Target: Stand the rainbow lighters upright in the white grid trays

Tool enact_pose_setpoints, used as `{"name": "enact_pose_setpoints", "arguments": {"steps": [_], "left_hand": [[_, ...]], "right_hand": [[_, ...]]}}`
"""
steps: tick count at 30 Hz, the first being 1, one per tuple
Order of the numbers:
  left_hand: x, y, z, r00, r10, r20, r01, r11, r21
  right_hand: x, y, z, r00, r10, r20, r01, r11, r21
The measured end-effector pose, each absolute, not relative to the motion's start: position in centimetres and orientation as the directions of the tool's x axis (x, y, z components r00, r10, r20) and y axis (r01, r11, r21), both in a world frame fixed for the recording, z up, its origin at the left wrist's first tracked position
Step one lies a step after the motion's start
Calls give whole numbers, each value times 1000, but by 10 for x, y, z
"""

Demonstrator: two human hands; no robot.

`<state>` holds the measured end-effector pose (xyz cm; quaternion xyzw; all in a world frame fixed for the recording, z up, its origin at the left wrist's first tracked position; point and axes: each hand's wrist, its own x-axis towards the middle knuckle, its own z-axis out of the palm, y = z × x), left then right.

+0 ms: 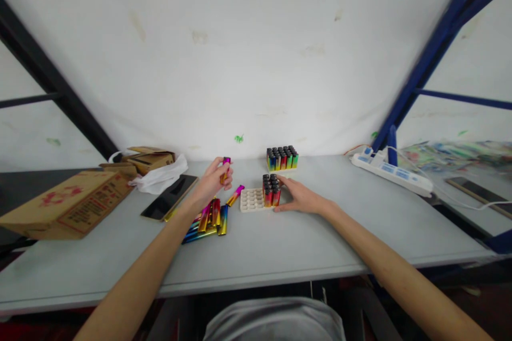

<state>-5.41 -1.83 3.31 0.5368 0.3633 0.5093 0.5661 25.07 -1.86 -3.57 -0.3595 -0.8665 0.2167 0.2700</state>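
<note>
My left hand [218, 177] is raised over the left part of the table, fingers closed round a shiny purple-and-gold lighter case [224, 168]. Below it lies a loose pile of metallic lighter cases [210, 218] in red, gold and blue. One pink-and-gold case [235, 195] rests apart, beside a pale tray [251, 200] with round holes. Black-topped red lighters [271, 192] stand upright at the tray's right end. My right hand [298, 195] is at that end, index finger behind and thumb in front, gripping the tray or the lighters at its edge.
Behind stands a full block of black-topped lighters [282, 159] near the wall. To the left lie a dark phone [170, 197], a white plastic bag [162, 176] and a cardboard box [72, 202]. At the right are a power strip [392, 172] and another phone [480, 194].
</note>
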Motion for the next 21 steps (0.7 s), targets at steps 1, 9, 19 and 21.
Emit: {"name": "enact_pose_setpoints", "arguments": {"steps": [1,9,19,21], "left_hand": [[-50,-21,35,260,961,93,-246,-27,969],[-31,-32,34,409,911,-53,-295,187,937],[-19,-39,32,340,935,-97,-245,188,951],[-19,-38,31,331,939,-96,-252,186,950]], "right_hand": [[251,-19,-35,-595,742,309,508,645,-571],[250,-21,-31,-602,743,292,518,642,-566],[251,-22,-34,-601,740,301,508,645,-571],[251,-22,-34,-604,737,303,508,649,-566]]}}
